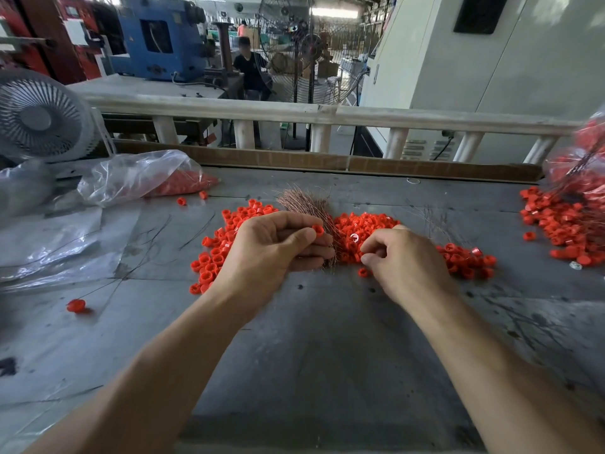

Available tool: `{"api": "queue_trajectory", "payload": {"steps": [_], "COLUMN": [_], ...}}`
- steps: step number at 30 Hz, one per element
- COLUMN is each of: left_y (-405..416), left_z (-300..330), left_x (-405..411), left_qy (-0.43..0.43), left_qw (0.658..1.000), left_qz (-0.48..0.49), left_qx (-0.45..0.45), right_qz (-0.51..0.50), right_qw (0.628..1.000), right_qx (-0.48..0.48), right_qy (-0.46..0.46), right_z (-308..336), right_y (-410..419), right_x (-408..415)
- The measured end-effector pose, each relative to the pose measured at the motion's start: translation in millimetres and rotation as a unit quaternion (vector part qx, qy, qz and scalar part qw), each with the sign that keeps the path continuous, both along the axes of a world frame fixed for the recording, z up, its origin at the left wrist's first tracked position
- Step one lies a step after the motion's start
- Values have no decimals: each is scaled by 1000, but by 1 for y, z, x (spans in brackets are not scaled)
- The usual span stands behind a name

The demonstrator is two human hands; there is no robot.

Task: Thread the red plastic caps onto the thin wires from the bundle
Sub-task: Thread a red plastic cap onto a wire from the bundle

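Red cap (318, 230) pinched by left hand (275, 247)

A: Views held?
B: One, head-worn, wide-angle. It looks forward and down across the table (327, 339).
A: Range?
B: Close; both forearms enter from the lower frame edge. A workshop fills the upper frame, well beyond the table.

Two hands (271, 247) (402, 257), one wire bundle (307, 204), two fans (39, 116) (288, 47), red caps (366, 224) beyond counting around the bundle.
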State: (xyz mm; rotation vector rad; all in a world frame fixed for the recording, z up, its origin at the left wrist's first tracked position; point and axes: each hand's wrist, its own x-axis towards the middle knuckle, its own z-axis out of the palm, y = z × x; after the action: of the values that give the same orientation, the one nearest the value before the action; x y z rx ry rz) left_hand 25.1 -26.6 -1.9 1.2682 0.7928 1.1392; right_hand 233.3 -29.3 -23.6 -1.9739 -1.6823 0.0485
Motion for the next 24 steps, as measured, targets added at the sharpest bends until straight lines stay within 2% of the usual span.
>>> {"api": "queue_trajectory", "payload": {"steps": [4, 6, 10, 13, 15, 18, 24], "left_y": [1, 1, 3, 3, 3, 2, -1], "left_z": [0, -1, -3, -4, -4, -4, -2], "left_x": [-1, -1, -1, 0, 0, 0, 2], "left_qy": [-2, -2, 2, 11, 17, 24, 29], "left_qw": [1000, 1000, 1000, 1000, 1000, 999, 999], "left_qz": [-2, -3, -6, -10, -12, -18, -20], "left_qx": [1, 0, 4, 7, 7, 9, 11], "right_qz": [-4, 1, 52, 126, 158, 200, 230], "right_qw": [1000, 999, 970, 908, 878, 863, 877], "right_qx": [22, 39, 93, 105, 99, 106, 105], "right_qy": [-11, 29, 221, 386, 440, 451, 408], "right_z": [0, 0, 5, 12, 14, 14, 7], "right_y": [1, 1, -4, -10, -13, -14, -12], "right_x": [-1, 1, -2, -11, -16, -21, -24]}}
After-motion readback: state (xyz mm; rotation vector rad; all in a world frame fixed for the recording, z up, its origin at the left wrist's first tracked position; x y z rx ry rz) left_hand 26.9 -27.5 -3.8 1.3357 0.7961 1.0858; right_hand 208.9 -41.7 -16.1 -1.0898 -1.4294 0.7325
